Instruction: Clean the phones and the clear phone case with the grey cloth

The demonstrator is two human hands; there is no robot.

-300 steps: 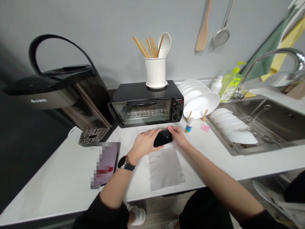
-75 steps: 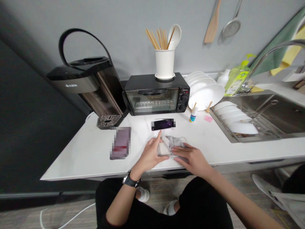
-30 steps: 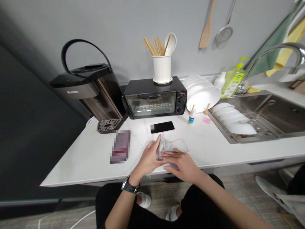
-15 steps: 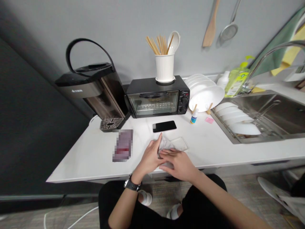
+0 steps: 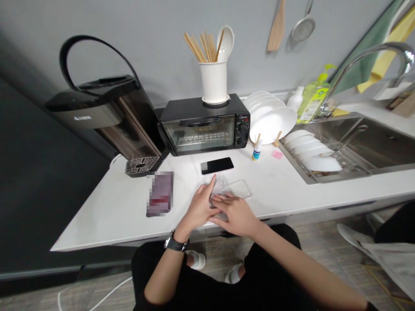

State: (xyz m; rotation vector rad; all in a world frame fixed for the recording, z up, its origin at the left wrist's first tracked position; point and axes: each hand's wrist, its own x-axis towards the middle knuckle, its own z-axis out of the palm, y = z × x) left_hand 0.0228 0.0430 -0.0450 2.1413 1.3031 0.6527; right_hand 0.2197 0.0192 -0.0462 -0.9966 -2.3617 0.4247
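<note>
A clear phone case point(image 5: 240, 188) lies on the white counter point(image 5: 106, 216) near its front edge, with a crumpled grey cloth point(image 5: 221, 186) at its left end. My left hand point(image 5: 198, 208), a watch on its wrist, grips the case's left end with the fingers closed round it. My right hand point(image 5: 236, 212) rests beside it, fingers pressed together on the cloth over the case. A black phone point(image 5: 217, 165) lies face up just beyond them, untouched.
A blurred dark booklet point(image 5: 159, 192) lies to the left. Behind stand a water boiler point(image 5: 97, 116), a black toaster oven point(image 5: 205, 125) with a utensil cup point(image 5: 213, 82), a plate rack point(image 5: 271, 123), a small bottle point(image 5: 256, 151), a pink note point(image 5: 277, 154) and the sink point(image 5: 356, 147).
Ten seconds ago both hands held the phone over the flat cloth. The phone now lies on the counter; the hands work cloth and clear case together, barely shifting in the last second.
</note>
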